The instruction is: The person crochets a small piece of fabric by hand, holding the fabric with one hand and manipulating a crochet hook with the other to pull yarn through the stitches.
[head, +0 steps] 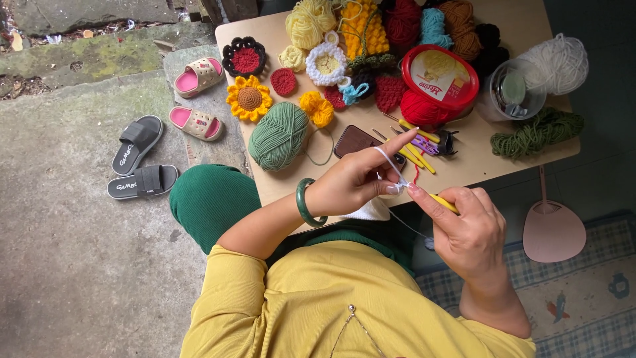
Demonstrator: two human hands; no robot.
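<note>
My left hand (pixel 354 182), with a green bangle (pixel 306 203) on the wrist, pinches a small white crochet piece (pixel 396 187). White yarn (pixel 387 159) runs over its raised forefinger. My right hand (pixel 467 229) grips a yellow-handled crochet hook (pixel 444 203), its tip at the white piece. A ball of white yarn (pixel 368 212) rests under my left hand at the edge of the small wooden table (pixel 477 162). Both hands work just in front of the table, above my lap.
On the table lie a green yarn ball (pixel 278 136), crocheted flowers (pixel 249 99), several yarn balls, a red-lidded tub (pixel 440 78), a phone (pixel 358 140), hooks (pixel 419 142) and dark green yarn (pixel 536 132). Sandals (pixel 142 162) sit on the concrete at left. A pink fan (pixel 553 229) lies at right.
</note>
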